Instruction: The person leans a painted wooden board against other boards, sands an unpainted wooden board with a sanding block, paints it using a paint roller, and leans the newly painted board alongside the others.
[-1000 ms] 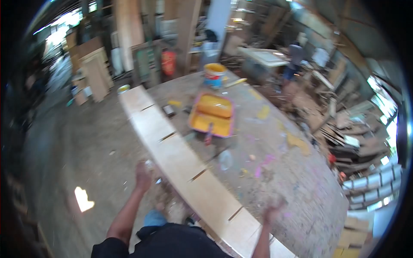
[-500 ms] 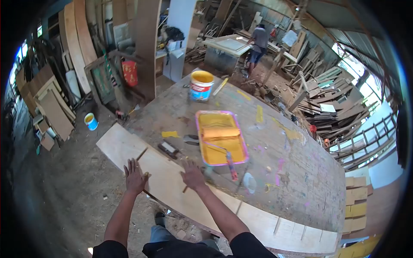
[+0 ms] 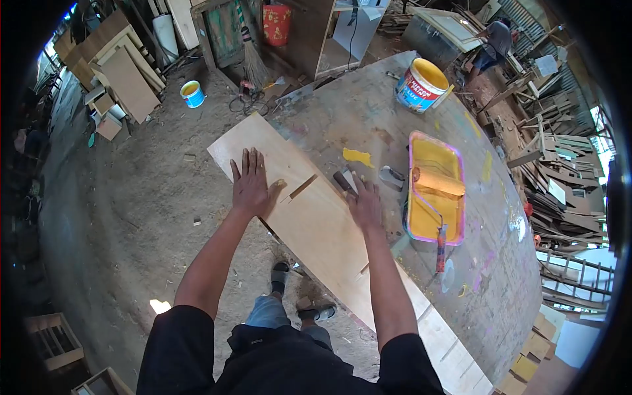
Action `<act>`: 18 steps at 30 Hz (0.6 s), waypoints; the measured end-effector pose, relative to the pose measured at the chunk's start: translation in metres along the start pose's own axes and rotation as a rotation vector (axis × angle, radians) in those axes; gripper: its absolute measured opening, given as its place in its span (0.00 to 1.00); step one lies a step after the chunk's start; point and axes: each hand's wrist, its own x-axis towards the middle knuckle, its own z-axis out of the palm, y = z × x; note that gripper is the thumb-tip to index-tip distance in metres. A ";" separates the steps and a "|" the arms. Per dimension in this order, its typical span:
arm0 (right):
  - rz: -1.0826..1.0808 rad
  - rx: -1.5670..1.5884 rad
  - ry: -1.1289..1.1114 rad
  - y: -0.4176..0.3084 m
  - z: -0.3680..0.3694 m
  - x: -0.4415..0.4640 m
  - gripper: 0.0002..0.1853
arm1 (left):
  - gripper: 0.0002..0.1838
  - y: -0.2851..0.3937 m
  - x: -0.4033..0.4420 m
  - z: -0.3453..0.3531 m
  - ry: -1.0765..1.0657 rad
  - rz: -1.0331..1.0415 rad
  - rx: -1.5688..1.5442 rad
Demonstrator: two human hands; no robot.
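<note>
While the left hand (image 3: 249,187) lies palm down with its fingers apart on the pale plywood board (image 3: 309,227), the right hand (image 3: 365,203), its fingers extended and slightly apart, is at the board's opposite long edge. Beside the right fingertips sits a dark-handled tool (image 3: 342,182), partly hidden by them; whether they touch it is unclear. Running diagonally from upper left to lower right along the near edge of the counter (image 3: 497,289), the board has narrow slots across it, one of them (image 3: 303,187) between the two hands.

To the right of the right hand, a pink-rimmed paint tray (image 3: 413,227) holds yellow paint and a paint roller (image 3: 440,182), whose red-and-dark handle hangs over the tray's near rim. A scraper-like tool (image 3: 392,175) is just beside the tray's left side, and a yellow paint patch (image 3: 357,157) marks the counter near the board. Farther back on the counter stands a Nippon Paint bucket (image 3: 416,92), yellow inside. On the floor, a small blue bucket (image 3: 193,97) stands well apart from the board; beyond the counter, another person (image 3: 497,43) bends by a table (image 3: 447,29).
</note>
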 end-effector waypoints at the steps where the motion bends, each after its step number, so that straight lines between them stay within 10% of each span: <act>1: 0.006 0.006 -0.009 0.000 0.004 0.011 0.28 | 0.55 0.001 -0.001 0.001 -0.012 -0.001 0.004; 12: -0.074 -0.062 -0.223 -0.118 -0.019 -0.111 0.24 | 0.37 -0.013 -0.001 0.013 0.118 0.007 -0.152; 18: -0.107 -0.038 -0.092 -0.143 0.041 0.016 0.25 | 0.31 -0.022 -0.002 0.011 0.219 -0.019 -0.261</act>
